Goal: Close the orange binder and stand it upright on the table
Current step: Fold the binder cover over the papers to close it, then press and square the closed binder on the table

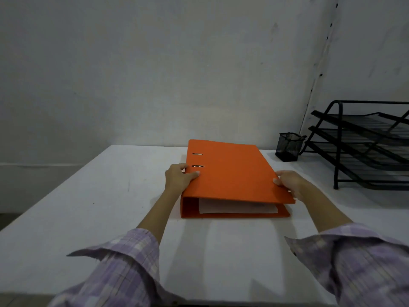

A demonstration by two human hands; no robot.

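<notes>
table (pixel 110 218) (white) | orange binder (pixel 230 171) flat | mesh cup (pixel 288 147) | tray rack (pixel 363 145)

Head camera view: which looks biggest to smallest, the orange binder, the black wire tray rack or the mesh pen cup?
1. Orange binder
2. Black wire tray rack, cut off by the frame, so unsure
3. Mesh pen cup

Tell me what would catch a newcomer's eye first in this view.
The orange binder lying flat mid-table, cover down over white pages, stands out at once. The left hand grips its spine side and the right hand its open edge. A black wire tray rack sits at far right.
</notes>
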